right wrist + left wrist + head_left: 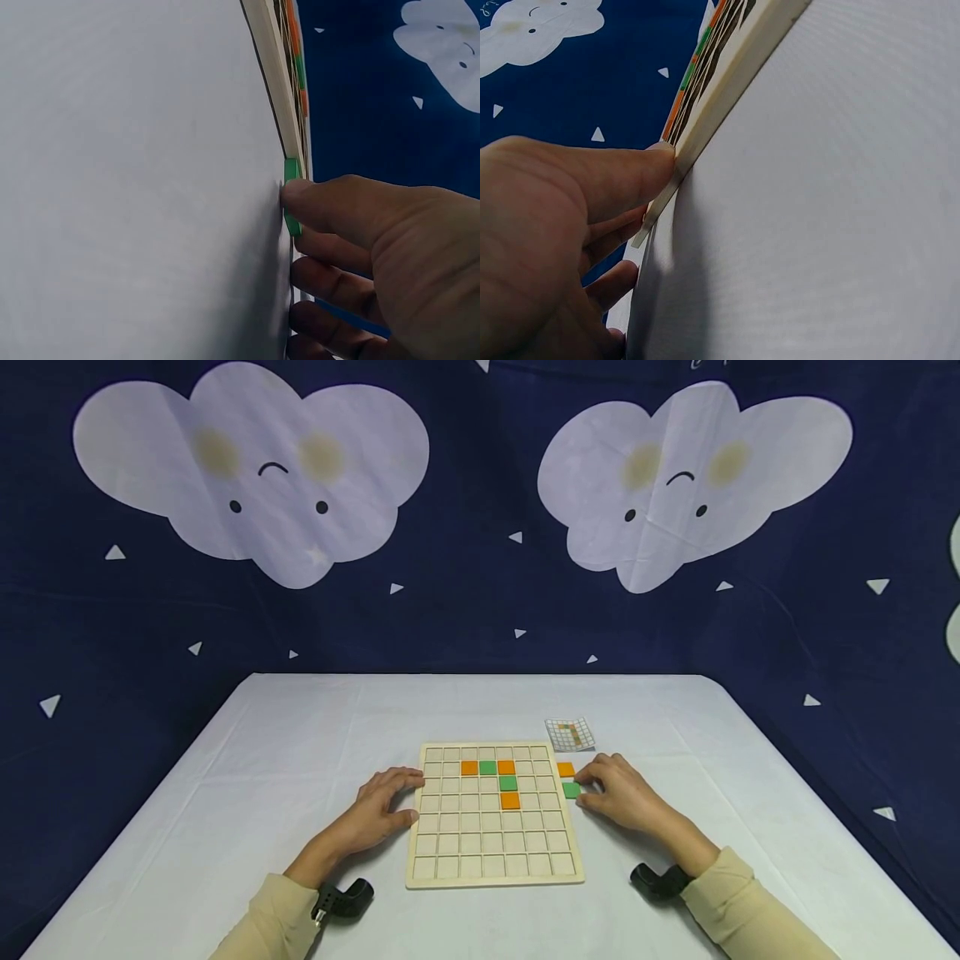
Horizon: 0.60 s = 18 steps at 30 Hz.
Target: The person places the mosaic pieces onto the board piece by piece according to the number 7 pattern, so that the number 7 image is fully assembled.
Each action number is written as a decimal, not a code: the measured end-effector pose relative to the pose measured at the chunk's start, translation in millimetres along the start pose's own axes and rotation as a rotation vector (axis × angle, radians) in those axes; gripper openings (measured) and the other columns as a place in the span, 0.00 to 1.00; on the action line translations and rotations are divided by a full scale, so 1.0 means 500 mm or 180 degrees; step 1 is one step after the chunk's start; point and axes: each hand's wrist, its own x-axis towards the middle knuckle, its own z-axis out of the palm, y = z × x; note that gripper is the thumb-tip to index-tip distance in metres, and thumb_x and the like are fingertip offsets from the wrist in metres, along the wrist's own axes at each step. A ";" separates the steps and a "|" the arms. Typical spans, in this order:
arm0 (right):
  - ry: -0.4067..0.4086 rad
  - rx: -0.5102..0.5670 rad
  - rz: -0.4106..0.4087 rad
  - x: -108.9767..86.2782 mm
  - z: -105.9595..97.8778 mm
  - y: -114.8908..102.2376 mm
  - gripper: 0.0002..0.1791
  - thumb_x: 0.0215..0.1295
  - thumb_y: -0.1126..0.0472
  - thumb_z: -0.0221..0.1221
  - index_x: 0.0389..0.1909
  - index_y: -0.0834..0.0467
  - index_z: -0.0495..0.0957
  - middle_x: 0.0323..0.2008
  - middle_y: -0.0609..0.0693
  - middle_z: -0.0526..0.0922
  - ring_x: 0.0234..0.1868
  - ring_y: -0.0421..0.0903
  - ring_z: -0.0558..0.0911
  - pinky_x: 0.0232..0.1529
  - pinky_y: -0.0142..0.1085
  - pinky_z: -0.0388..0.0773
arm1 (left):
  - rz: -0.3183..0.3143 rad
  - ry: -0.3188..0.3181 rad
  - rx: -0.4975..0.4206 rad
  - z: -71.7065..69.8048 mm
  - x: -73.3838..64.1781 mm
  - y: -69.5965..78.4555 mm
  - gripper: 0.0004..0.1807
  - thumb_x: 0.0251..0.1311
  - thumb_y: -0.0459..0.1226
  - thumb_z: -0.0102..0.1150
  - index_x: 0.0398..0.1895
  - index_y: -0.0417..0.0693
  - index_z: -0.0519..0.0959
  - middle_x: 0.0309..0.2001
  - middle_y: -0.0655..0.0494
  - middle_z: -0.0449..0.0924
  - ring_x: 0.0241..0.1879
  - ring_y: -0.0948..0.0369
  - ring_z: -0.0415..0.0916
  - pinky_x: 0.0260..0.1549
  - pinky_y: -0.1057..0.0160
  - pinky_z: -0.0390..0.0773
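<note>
A square wooden grid board (pixel 459 867) lies on the white table. Orange and green square tiles sit in some of its upper cells, among them a green tile (pixel 487 767) and an orange tile (pixel 510 800). My left hand (pixel 378 810) rests at the board's left edge, its thumb and fingertips touching the rim (pixel 712 112). Beyond the right edge, my right hand (pixel 622 793) pinches a loose green tile (pixel 291 169) between thumb and index finger. Just behind that tile lies a loose orange tile (pixel 566 769), close to the board.
A small card (pixel 570 734) printed with a grid and coloured squares lies behind the board's upper right corner. The white tabletop (pixel 337 710) ends at a dark blue cloth (pixel 465 618) with clouds. Each wrist wears a black camera mount (pixel 345 900).
</note>
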 end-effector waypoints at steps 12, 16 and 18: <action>-0.0058 -0.0019 0.0008 -0.001 -0.003 -0.001 0.14 0.49 0.57 0.68 0.39 0.56 0.83 0.37 0.45 0.79 0.39 0.42 0.70 0.41 0.38 0.70 | 0.0002 -0.0004 -0.0026 0.000 -0.001 -0.001 0.24 0.54 0.34 0.63 0.57 0.45 0.73 0.63 0.50 0.69 0.68 0.45 0.56 0.65 0.38 0.44; -0.0026 -0.0021 -0.0030 -0.002 -0.002 0.001 0.13 0.50 0.58 0.67 0.39 0.55 0.83 0.37 0.45 0.79 0.39 0.41 0.70 0.41 0.38 0.70 | 0.0018 0.0005 -0.0041 0.000 -0.001 -0.001 0.24 0.54 0.33 0.63 0.56 0.45 0.74 0.63 0.50 0.69 0.68 0.45 0.57 0.66 0.38 0.43; -0.0009 -0.0020 -0.0046 -0.002 -0.002 0.001 0.13 0.50 0.58 0.67 0.38 0.55 0.83 0.37 0.44 0.79 0.39 0.41 0.70 0.41 0.38 0.70 | 0.0024 0.0003 -0.0042 -0.001 -0.001 -0.001 0.24 0.54 0.33 0.63 0.56 0.45 0.73 0.63 0.50 0.69 0.68 0.45 0.57 0.66 0.38 0.43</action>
